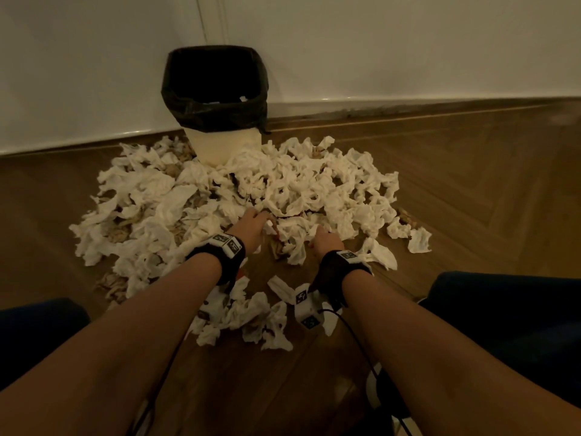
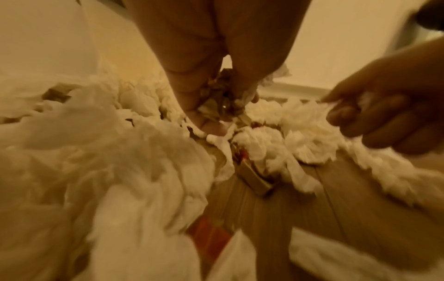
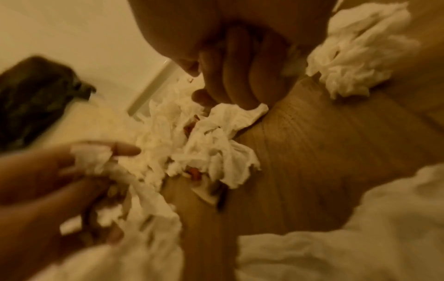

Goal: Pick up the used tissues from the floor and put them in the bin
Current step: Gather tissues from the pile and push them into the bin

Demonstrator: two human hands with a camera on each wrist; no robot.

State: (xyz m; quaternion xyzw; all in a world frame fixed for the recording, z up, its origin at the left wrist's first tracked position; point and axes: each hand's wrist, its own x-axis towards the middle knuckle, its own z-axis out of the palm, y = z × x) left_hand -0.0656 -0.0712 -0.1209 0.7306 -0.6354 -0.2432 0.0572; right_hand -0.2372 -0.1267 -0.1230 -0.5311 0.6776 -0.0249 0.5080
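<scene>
Caught mid-gathering: left hand (image 1: 253, 222) clenched on a brownish wad (image 2: 222, 98), right hand (image 1: 325, 240) curled on white tissues (image 1: 292, 196) strewn across the floor (image 1: 471, 190) before the bin (image 1: 217, 89); next, probably, lifting both bunches over its rim.
</scene>
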